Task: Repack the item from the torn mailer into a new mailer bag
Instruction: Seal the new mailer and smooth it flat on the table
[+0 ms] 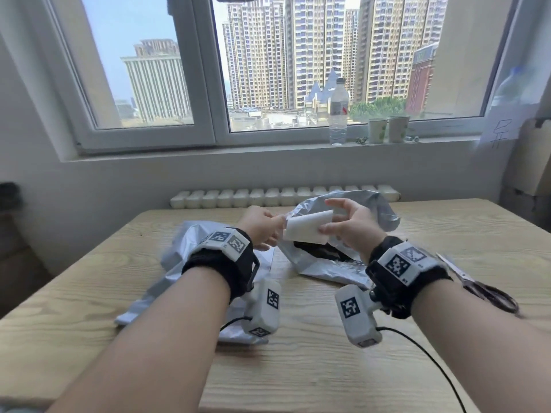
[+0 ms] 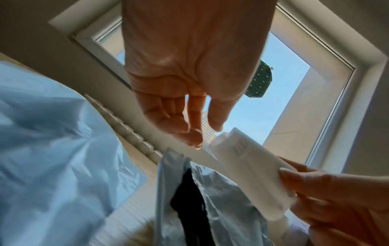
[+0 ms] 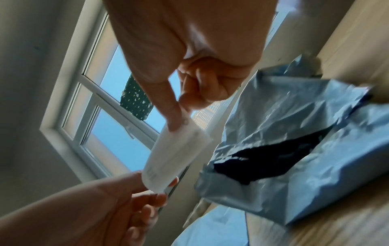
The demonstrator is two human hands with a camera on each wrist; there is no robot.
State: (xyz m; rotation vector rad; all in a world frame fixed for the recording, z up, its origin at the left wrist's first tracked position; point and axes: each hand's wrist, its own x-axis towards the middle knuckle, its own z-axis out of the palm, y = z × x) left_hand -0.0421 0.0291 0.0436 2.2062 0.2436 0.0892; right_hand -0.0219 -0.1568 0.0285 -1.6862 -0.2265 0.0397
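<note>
Right hand (image 1: 351, 225) pinching white packet (image 1: 308, 226), left hand (image 1: 262, 226) fingertips at its other end, grip unclear, torn mailer (image 1: 325, 257) partly hidden

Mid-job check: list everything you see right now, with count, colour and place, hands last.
white packet: one, white, held in the air between both hands.
torn mailer: one, grey with a dark opening, on the table under the packet.
second mailer: one, grey, on the table beneath the left wrist.
scissors: one pair, dark handles, table right of the right wrist.
table: one, light wood.
water bottle: one, clear, on the windowsill.
paper cups: two, pale, on the sill right of the bottle.
radiator: one, white, behind the table.
left hand: at the packet's left end; contact unclear.
right hand: pinches the packet's right end.
</note>
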